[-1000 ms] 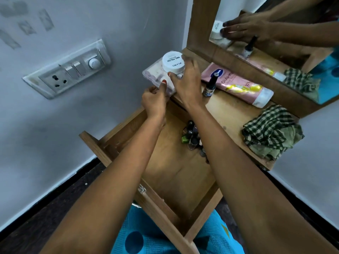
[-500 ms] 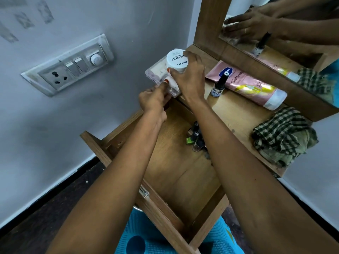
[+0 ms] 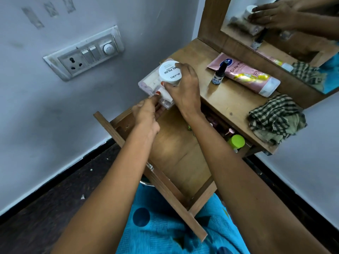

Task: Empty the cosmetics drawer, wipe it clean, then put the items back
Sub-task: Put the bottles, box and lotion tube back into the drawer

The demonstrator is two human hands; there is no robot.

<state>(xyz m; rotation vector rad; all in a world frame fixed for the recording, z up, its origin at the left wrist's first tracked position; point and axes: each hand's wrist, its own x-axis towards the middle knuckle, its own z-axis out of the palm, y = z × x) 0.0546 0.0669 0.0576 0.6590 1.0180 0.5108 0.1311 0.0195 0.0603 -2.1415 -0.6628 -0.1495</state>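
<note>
The wooden drawer [image 3: 176, 162] is pulled out under the dressing table top [image 3: 225, 99]. Several small bottles lie at its back, with a green-capped bottle [image 3: 236, 141] to the right. My right hand [image 3: 183, 88] grips a white round jar [image 3: 169, 73] labelled nail polish remover, held on top of a clear plastic box [image 3: 152, 83] at the table's left edge. My left hand [image 3: 148, 112] holds the near end of that box.
On the table top lie a pink tube [image 3: 245, 75], a small dark dropper bottle [image 3: 219, 73] standing upright and a checked cloth [image 3: 275, 118]. A mirror [image 3: 286, 33] stands behind. A switchboard [image 3: 84, 54] is on the left wall.
The view has shifted, showing more of the drawer's back right and the green-capped bottle. My hands have kept their hold on the jar and the box.
</note>
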